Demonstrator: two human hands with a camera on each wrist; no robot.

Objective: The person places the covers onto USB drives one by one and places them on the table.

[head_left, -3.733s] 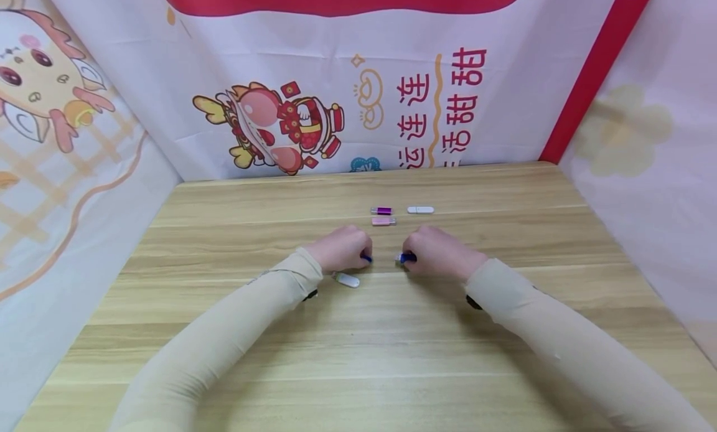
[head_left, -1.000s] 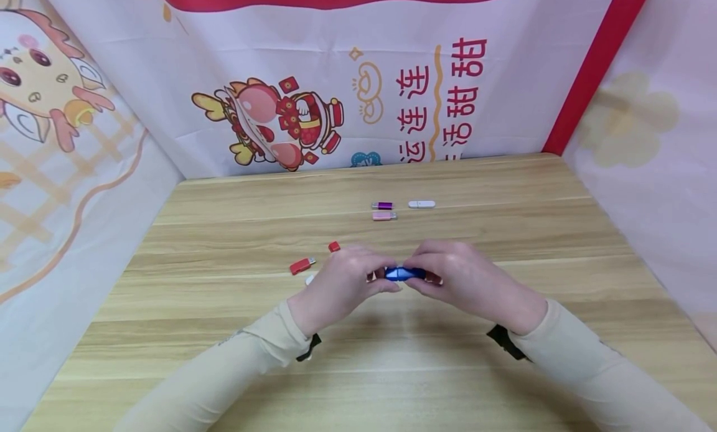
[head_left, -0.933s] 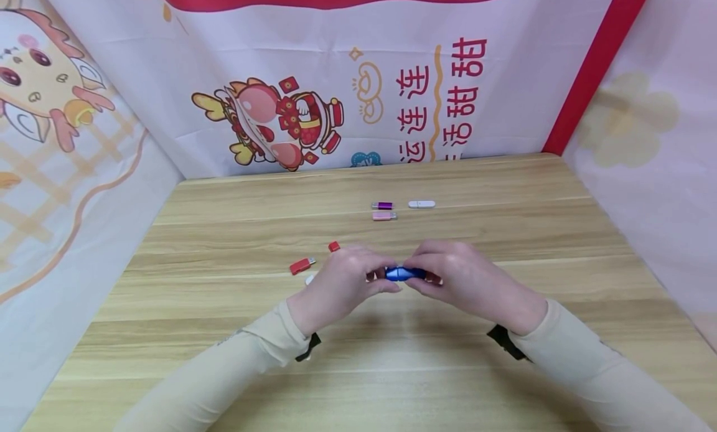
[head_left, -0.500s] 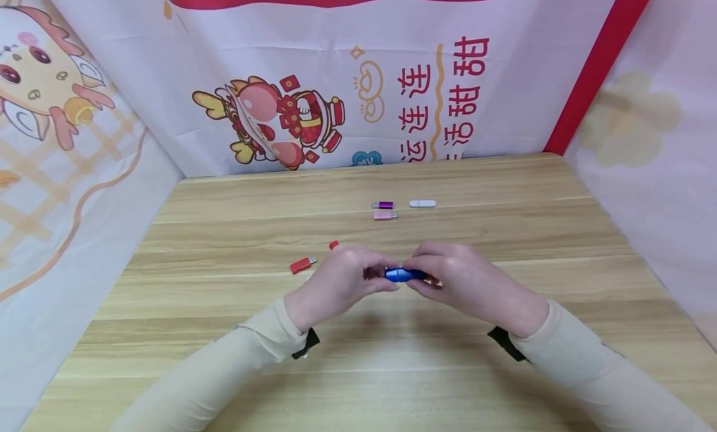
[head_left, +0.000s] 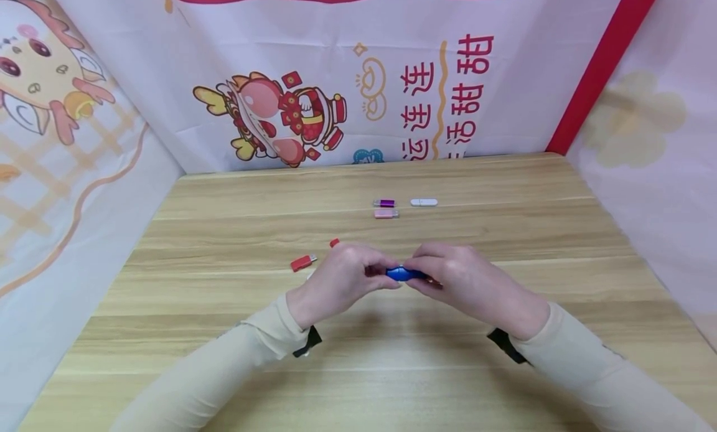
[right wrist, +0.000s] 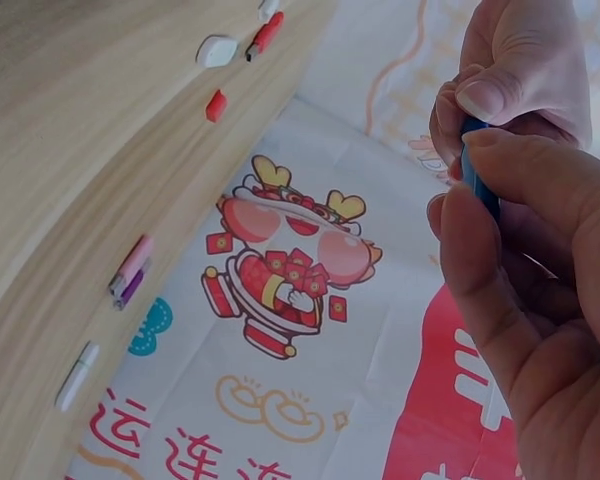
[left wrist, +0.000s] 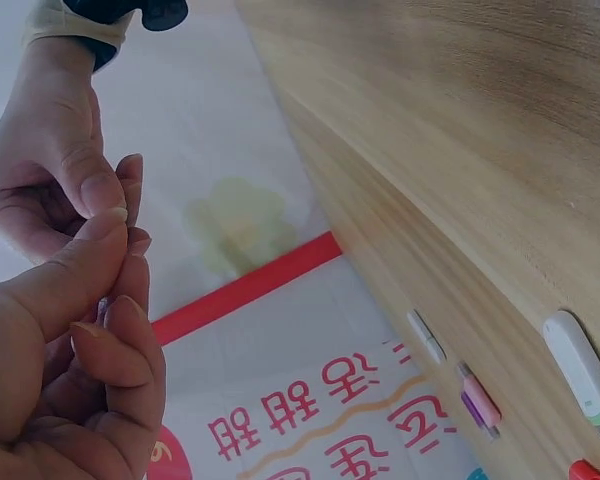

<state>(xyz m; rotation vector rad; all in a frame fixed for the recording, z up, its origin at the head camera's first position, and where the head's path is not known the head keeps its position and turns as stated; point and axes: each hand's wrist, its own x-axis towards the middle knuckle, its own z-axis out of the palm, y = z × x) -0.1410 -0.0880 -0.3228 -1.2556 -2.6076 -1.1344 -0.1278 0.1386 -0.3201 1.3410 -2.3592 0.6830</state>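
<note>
A blue USB stick [head_left: 402, 273] is held level between my two hands over the middle of the table. My left hand [head_left: 342, 282] pinches its left end, the cap, between thumb and fingers. The other end is gripped by my right hand [head_left: 470, 282], fingers above and thumb below. Cap and body meet in line. In the right wrist view the blue stick [right wrist: 480, 175] shows between both hands' fingertips; in the left wrist view fingers cover it. Left of my left hand lie a red USB stick [head_left: 303, 262] and a separate red cap [head_left: 334, 242].
Further back lie a purple USB stick [head_left: 384, 203], a pink one [head_left: 386, 214] and a capped white one [head_left: 424, 202]. Another white USB stick [left wrist: 578, 365] with a bare connector lies mostly behind my left hand in the head view. Printed cloth [head_left: 330, 58] hangs behind the wooden table.
Earlier my hands were apart near the table, each holding a blue piece; they have come together nearer me, the pieces joined end to end. Over the last second the hands have barely moved.
</note>
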